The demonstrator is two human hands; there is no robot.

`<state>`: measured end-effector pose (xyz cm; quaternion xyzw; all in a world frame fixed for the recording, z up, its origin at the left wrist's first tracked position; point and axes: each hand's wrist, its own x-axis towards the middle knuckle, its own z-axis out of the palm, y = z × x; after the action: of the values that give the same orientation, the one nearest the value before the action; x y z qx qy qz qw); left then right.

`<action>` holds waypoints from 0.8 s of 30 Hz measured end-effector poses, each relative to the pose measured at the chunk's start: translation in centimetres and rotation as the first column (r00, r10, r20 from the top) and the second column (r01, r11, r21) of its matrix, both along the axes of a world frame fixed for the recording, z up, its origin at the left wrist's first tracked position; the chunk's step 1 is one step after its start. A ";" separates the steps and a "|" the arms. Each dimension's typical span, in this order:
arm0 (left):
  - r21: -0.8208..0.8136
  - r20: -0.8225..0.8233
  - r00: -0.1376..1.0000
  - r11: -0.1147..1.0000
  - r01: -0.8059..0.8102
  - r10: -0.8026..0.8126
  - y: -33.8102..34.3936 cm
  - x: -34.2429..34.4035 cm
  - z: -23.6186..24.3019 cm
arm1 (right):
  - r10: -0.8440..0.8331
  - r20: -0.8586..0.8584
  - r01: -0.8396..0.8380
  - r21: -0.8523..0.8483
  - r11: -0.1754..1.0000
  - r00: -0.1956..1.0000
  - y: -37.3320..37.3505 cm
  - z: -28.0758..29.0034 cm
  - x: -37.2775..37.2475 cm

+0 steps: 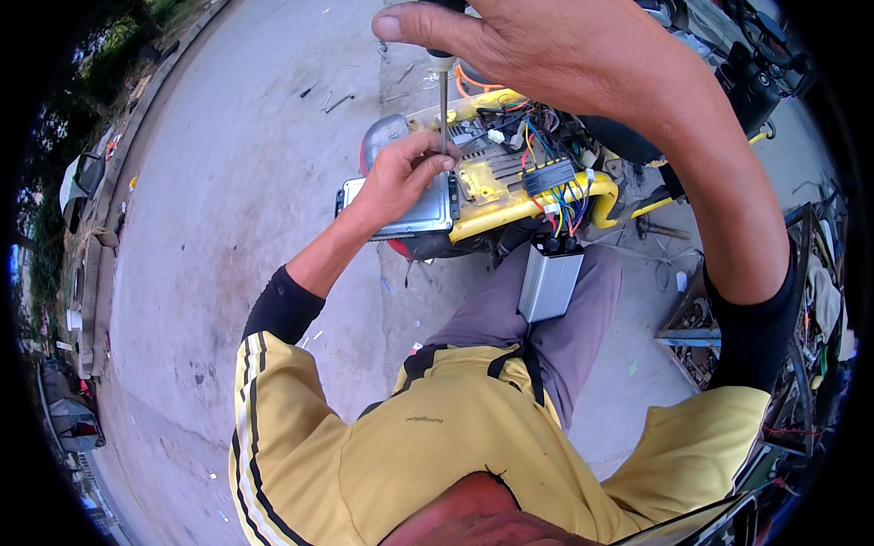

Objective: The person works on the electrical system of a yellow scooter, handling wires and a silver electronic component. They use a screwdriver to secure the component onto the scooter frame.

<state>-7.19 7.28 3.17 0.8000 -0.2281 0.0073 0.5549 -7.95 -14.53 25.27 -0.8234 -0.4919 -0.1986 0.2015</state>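
From where I stand, the yellow-framed vehicle (499,218) is biggest, its wiring exposed. At its left end sits a flat silver box (423,217), partly under the person's left hand. A ribbed silver case (550,289) rests on the lap, wires running from its top. The right hand (537,41) has hold of an upright screwdriver (443,105), thumb outstretched, other fingers hidden. The left hand (402,177) gathers thumb and fingertips at the shaft's lower end; whether they pinch it, I can't tell.
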 end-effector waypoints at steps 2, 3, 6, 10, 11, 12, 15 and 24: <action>0.000 0.007 0.999 0.999 -0.053 0.053 -0.2 0.2 -0.2 | -0.076 -0.002 0.075 -0.051 0.996 0.997 0.0 0.7 -1.0; 0.010 0.026 0.997 0.997 -0.073 0.072 -0.1 0.6 -0.8 | -0.072 0.028 0.073 -0.052 0.996 0.997 0.1 0.7 -1.0; 0.055 0.021 0.994 0.992 -0.110 0.109 -0.1 1.2 -0.8 | 0.025 0.142 -0.027 0.015 1.000 0.990 0.1 -0.2 -0.5; 0.052 -0.003 0.996 0.995 -0.088 0.088 -0.4 0.8 -0.5 | 0.152 0.071 -0.156 0.057 0.986 0.986 -0.5 -0.1 -1.6; 0.026 0.014 0.998 0.998 -0.063 0.062 -0.6 0.5 -0.2 | 0.143 0.087 -0.148 0.049 0.988 0.986 -0.4 -0.4 -0.2; -0.001 0.031 0.999 0.999 -0.036 0.036 -0.8 -0.1 0.2 | 0.142 0.090 -0.147 0.056 0.987 0.986 -0.4 -0.6 0.4; 0.048 0.050 0.998 0.998 -0.028 0.026 0.0 0.0 -0.4 | 0.120 0.068 -0.126 0.093 0.988 0.990 -0.4 -0.9 0.6; 0.096 -0.040 0.989 0.985 -0.141 0.146 0.0 0.6 -0.7 | 0.064 0.036 -0.069 0.135 0.988 0.997 -0.7 -1.8 1.0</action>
<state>-6.57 7.24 2.42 0.8391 -0.1569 0.0178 0.5206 -6.94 -15.27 23.49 -0.7876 -0.5075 -0.2379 0.2559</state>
